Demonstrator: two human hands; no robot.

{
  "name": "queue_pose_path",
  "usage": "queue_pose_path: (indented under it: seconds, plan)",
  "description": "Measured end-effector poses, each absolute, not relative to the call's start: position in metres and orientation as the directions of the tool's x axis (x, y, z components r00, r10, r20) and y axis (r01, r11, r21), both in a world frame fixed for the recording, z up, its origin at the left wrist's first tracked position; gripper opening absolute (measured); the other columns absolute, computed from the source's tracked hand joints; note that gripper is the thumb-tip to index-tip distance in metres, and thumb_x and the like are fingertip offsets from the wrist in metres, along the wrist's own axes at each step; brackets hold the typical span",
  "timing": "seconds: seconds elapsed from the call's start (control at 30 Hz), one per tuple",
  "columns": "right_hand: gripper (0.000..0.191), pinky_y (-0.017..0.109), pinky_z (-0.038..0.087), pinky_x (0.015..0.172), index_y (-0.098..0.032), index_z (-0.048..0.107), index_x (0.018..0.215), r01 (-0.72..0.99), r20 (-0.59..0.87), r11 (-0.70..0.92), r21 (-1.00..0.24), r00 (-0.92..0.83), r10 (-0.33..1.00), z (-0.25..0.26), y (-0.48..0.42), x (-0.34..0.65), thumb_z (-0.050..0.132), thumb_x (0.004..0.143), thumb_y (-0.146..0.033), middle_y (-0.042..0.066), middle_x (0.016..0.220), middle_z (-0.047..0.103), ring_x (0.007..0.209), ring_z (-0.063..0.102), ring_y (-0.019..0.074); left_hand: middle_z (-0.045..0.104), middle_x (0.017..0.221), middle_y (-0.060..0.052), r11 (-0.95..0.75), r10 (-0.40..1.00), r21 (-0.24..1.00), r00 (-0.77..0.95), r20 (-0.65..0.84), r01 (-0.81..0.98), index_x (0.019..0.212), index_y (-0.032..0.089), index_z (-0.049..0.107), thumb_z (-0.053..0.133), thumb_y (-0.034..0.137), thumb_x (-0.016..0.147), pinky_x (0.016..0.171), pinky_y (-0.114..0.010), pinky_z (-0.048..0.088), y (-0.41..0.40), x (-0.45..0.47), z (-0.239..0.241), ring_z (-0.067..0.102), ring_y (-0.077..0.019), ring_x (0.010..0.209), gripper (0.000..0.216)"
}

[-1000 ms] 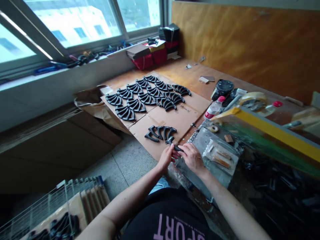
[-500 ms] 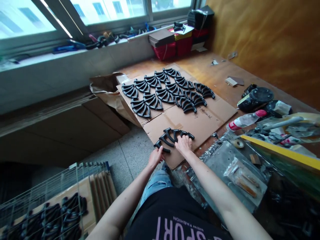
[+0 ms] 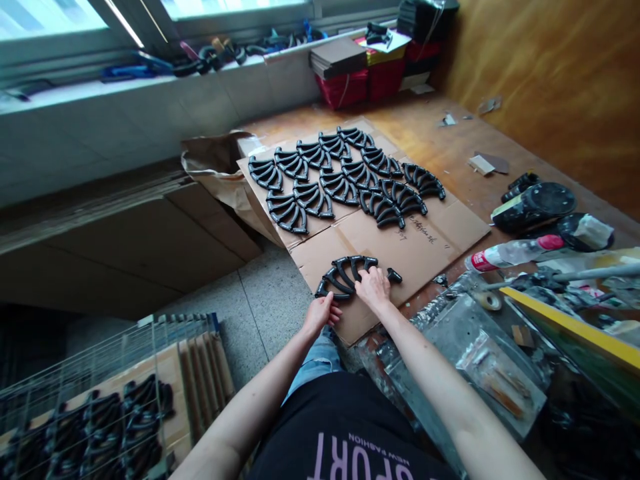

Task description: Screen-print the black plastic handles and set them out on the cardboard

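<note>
A fan of several black curved handles (image 3: 347, 275) lies on a cardboard sheet (image 3: 430, 240) near its front edge. My left hand (image 3: 320, 313) rests at the fan's lower left end, fingers curled against the lowest handle. My right hand (image 3: 373, 287) lies over the fan's right side, fingers pressed on the handles. Farther back on the cardboard, many more fans of black handles (image 3: 345, 180) are laid out in rows.
A wire rack (image 3: 100, 393) with more black handles stands at the lower left. A brown paper bag (image 3: 215, 167) sits left of the cardboard. A plastic bottle (image 3: 510, 253), round black tools (image 3: 537, 203) and a yellow-framed bench (image 3: 570, 320) crowd the right side. Red boxes (image 3: 365, 80) stand by the window.
Both hands moved from the bench edge forward onto the cardboard, carrying a handle to the loose group; that group is now drawn together into a tighter fan. The view tilted down and left.
</note>
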State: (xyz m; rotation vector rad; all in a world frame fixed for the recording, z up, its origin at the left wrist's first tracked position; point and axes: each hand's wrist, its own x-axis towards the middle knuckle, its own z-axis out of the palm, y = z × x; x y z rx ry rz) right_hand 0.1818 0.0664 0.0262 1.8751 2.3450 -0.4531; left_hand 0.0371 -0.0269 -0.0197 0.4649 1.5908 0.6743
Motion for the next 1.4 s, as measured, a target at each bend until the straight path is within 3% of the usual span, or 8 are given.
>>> queue_pose_path:
  seconds: [0.23,0.67,0.83,0.97,1.07,1.17,1.3,1.4]
  plan:
    - [0.051,0.042,0.044,0.088,-0.016,0.064,0.116,0.976,-0.348,0.095,-0.195,-0.159,0.924,0.029,0.066,0.166,0.056,0.084,-0.054,0.018,0.121,0.053,0.112,0.051,0.0316,0.072,0.075,-0.010,0.721,0.662,0.678,-0.151,-0.735,-0.140,0.082,0.012,0.059,0.040,0.054,0.092,0.041,-0.023,0.045,-0.021,0.037,-0.021,0.059,-0.0112,0.046,0.047]
    - [0.044,0.037,0.045,0.088,-0.014,0.066,0.111,0.981,-0.317,0.127,-0.150,-0.169,0.933,0.026,0.077,0.186,0.063,0.080,-0.046,0.017,0.118,0.053,0.107,0.056,0.0286,0.073,0.078,-0.012,0.727,0.674,0.686,-0.165,-0.720,-0.024,0.082,0.014,0.057,0.035,0.052,0.094,0.045,-0.026,0.050,-0.015,0.035,-0.021,0.063,-0.0141,0.050,0.045]
    - [0.046,0.035,0.047,0.089,-0.016,0.064,0.122,0.957,-0.410,0.024,-0.288,-0.146,0.900,0.026,0.067,0.177,0.056,0.087,-0.044,0.018,0.118,0.054,0.107,0.059,0.0270,0.071,0.068,-0.008,0.684,0.729,0.702,-0.217,-0.650,0.196,0.075,0.018,0.055,0.037,0.050,0.093,0.050,-0.028,0.050,0.023,0.009,-0.021,0.063,-0.0164,0.050,0.041]
    - [0.052,0.030,0.043,0.097,-0.013,0.059,0.132,0.880,-0.400,-0.054,-0.472,-0.159,0.903,0.024,0.062,0.167,0.059,0.087,-0.040,0.017,0.119,0.057,0.105,0.062,0.0221,0.069,0.068,-0.008,0.586,0.810,0.698,-0.275,-0.518,0.410,0.075,0.019,0.059,0.044,0.045,0.091,0.065,-0.031,0.051,0.072,-0.020,-0.012,0.066,-0.0202,0.064,0.034]
    - [0.050,0.028,0.045,0.096,-0.015,0.058,0.132,0.794,-0.413,-0.142,-0.591,-0.147,0.899,0.021,0.060,0.166,0.060,0.085,-0.034,0.014,0.120,0.059,0.091,0.065,0.0166,0.070,0.089,-0.011,0.520,0.854,0.670,-0.320,-0.411,0.529,0.087,0.019,0.063,0.050,0.040,0.088,0.086,-0.037,0.047,0.087,-0.025,-0.003,0.064,-0.0263,0.095,0.025]
    - [0.047,0.029,0.048,0.093,-0.015,0.060,0.129,0.706,-0.419,-0.177,-0.686,-0.184,0.889,0.016,0.058,0.173,0.060,0.084,-0.029,0.013,0.120,0.062,0.083,0.065,0.0140,0.062,0.120,-0.014,0.395,0.917,0.641,-0.321,-0.236,0.658,0.109,0.019,0.062,0.051,0.041,0.088,0.102,-0.042,0.038,0.072,-0.006,0.000,0.051,-0.0291,0.120,0.032]
    - [0.045,0.032,0.052,0.087,-0.017,0.060,0.126,0.581,-0.414,-0.226,-0.782,-0.213,0.885,0.007,0.053,0.189,0.058,0.083,-0.029,0.010,0.119,0.064,0.081,0.065,0.0141,0.047,0.143,-0.015,0.067,0.994,0.505,-0.101,0.040,0.860,0.127,0.020,0.059,0.058,0.051,0.083,0.112,-0.047,0.028,0.046,0.033,-0.009,0.036,-0.0334,0.135,0.054]
    - [0.042,0.035,0.056,0.081,-0.018,0.061,0.123,0.471,-0.388,-0.261,-0.843,-0.195,0.901,0.007,0.046,0.204,0.057,0.084,-0.032,0.010,0.122,0.064,0.081,0.065,0.0148,0.045,0.145,-0.017,0.008,0.998,0.414,-0.033,0.053,0.910,0.129,0.019,0.059,0.063,0.052,0.078,0.112,-0.054,0.024,0.047,0.046,-0.017,0.030,-0.0401,0.138,0.060]
